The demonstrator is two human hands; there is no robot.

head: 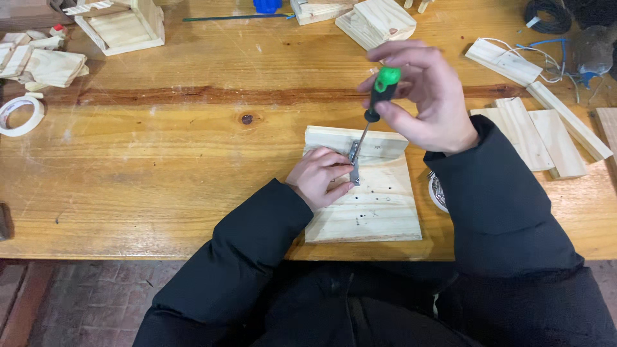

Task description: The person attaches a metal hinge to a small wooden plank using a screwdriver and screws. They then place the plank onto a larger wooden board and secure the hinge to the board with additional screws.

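A small metal bracket (353, 160) lies on a pine board (373, 205) at the workbench's (160, 167) near edge. The left hand (319, 177) pinches the bracket flat against the wood. Above it, the right hand (427, 96) grasps a green-handled screwdriver (376, 103), tip down on the bracket. Loose wooden slats (540, 138) lie right of that grip.

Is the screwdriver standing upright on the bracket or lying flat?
Upright, slightly tilted: the right hand holds the screwdriver by its green handle, tip down on the metal bracket.

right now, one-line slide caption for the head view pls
Right hand drives a green-handled screwdriver into a metal bracket steadied by the left hand.
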